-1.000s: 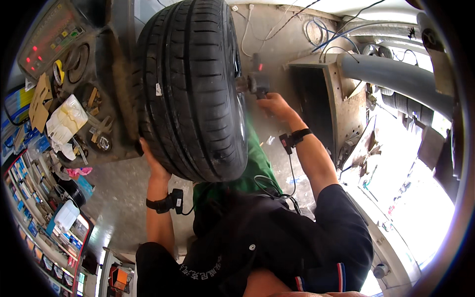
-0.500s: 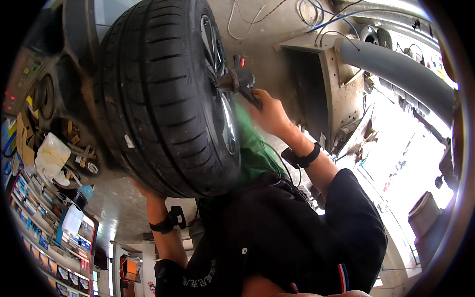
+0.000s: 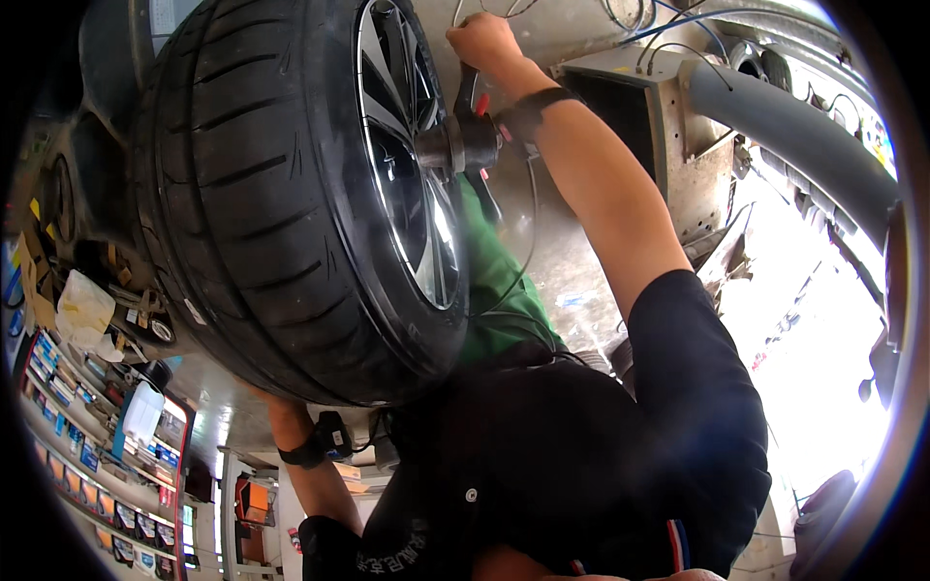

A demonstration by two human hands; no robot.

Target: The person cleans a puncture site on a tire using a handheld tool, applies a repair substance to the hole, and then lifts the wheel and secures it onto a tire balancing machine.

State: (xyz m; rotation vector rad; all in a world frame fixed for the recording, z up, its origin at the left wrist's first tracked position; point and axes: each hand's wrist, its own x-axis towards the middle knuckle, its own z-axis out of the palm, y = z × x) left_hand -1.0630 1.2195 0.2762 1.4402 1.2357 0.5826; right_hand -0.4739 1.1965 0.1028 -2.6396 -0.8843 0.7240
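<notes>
A large black tyre (image 3: 242, 184) on a silver-and-black alloy rim (image 3: 426, 242) stands upright on a wheel balancer. At the rim's centre sits a dark quick-clamp nut (image 3: 460, 143) with lever handles and red tips. My right hand (image 3: 484, 41) is closed at the far end of the nut's upper handle, its arm reaching past the right side of the wheel. Under the tyre's near lower edge is my left hand (image 3: 278, 405), with its fingers hidden by the tyre.
A grey metal cabinet (image 3: 668, 126) with a thick grey pipe (image 3: 785, 126) stands at the right. Shelves of small boxes (image 3: 97, 484) are at the lower left. A tray area with a white plastic bag (image 3: 85, 310) lies left of the wheel. Cables loop across the floor behind.
My right hand has moved away from me, from the nut's near handle to its far one. The nut's handles have turned. The wheel now appears larger and farther left; my left hand stays beneath it.
</notes>
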